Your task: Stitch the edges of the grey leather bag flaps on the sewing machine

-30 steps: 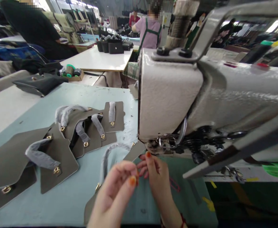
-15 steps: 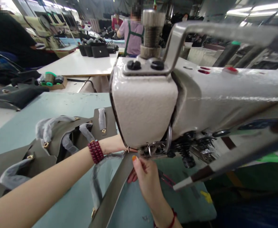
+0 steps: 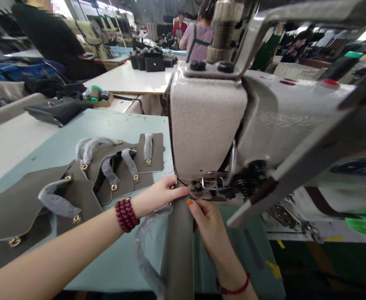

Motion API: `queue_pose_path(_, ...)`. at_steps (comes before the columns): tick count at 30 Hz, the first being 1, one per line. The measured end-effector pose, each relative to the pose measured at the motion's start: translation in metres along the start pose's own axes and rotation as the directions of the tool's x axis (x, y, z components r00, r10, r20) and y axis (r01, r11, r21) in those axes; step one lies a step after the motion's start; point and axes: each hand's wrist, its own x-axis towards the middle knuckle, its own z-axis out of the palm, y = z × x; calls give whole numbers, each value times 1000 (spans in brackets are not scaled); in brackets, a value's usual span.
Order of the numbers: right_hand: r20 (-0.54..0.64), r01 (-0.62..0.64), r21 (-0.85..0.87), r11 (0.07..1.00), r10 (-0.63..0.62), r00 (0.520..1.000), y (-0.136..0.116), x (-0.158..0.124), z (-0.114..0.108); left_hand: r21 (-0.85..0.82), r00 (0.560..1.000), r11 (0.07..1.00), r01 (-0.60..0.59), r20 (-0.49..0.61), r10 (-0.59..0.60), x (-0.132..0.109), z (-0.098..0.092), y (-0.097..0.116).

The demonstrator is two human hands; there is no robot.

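Note:
A long grey leather-like bag panel (image 3: 179, 250) runs under the head of a white sewing machine (image 3: 206, 125) and hangs toward me. My left hand (image 3: 159, 193) lies at the panel's left edge beside the presser foot, thumb stretched out and apart from the fingers, whose tips are partly behind the machine head. My right hand (image 3: 206, 216) pinches the panel's right edge just in front of the foot, fingers curled and partly hidden. A plastic-wrapped handle (image 3: 147, 246) hangs along the panel's left side. The needle itself is hidden.
Several grey bag pieces (image 3: 29, 200) with wrapped handles and gold fittings lie left on the pale blue table (image 3: 120, 125). A black bag (image 3: 56, 110) and thread spools (image 3: 95, 95) sit behind. A grey bar (image 3: 283, 179) crosses at right. Other people work farther back.
The view has shifted, so the machine sits farther right. The panel now hangs straighter toward me. My left hand, mostly behind the machine head before, now shows its thumb. My right hand still pinches.

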Motion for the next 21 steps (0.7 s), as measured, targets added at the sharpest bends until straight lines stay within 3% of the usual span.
queue_pose_path(5,43,44,-55,998,-42,998,1,-1,-8,185,989,974,-127,98,110,-2,-4,-9)
queue_pose_path(8,33,71,-98,993,-68,997,7,-2,-9,236,987,964,-126,127,98,2,-11,-13)
queue_pose_path(12,4,88,-173,981,-88,996,12,-5,-9,194,995,977,-85,-32,93,-2,-23,-21)
queue_pose_path(16,12,86,-211,974,-86,996,7,-11,-9,31,968,998,54,-246,-45,-25,-33,-42)
queue_pose_path(19,12,92,-234,968,-92,996,3,-19,-10,-55,943,994,96,-316,-109,-49,-32,-66)
queue_pose_path(21,2,83,-253,964,-85,996,3,-23,-11,11,939,998,68,-339,-60,-60,-28,-82)
